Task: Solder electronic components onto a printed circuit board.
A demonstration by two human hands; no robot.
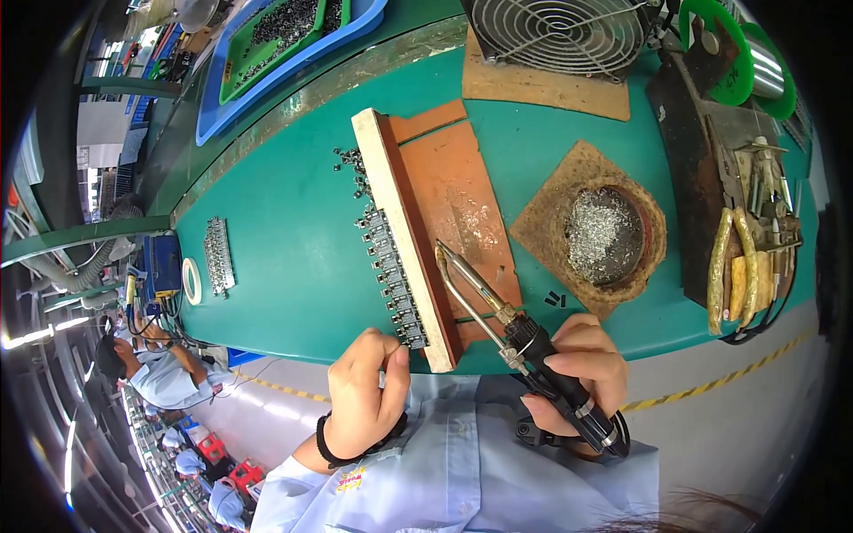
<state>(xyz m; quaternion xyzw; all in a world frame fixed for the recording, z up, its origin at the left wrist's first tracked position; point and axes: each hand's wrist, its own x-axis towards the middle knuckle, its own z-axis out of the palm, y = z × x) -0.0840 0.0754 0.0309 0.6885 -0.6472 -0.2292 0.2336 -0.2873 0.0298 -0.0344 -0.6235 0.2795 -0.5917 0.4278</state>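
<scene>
My right hand (591, 364) grips the black handle of a soldering iron (530, 342) with a thin solder-feed tube beside its barrel. The iron's tip hovers over an orange-brown board (464, 209). A pale wooden bar (404, 235) stands along that board's left edge, with a row of small black components with metal pins (388, 274) lined against it. At the row's near end is my left hand (366, 386), thumb and forefinger pinched together; whatever lies between them is hidden. Loose small components (355, 169) lie by the bar's far end.
Right of the board, a round dish (653, 235) of silvery bits rests on a brown pad. A fan (555, 35), solder spool (764, 71) and metal tool holder (755, 204) stand beyond. Leftward are a component strip (219, 256), tape ring (191, 281) and blue tray (210, 102).
</scene>
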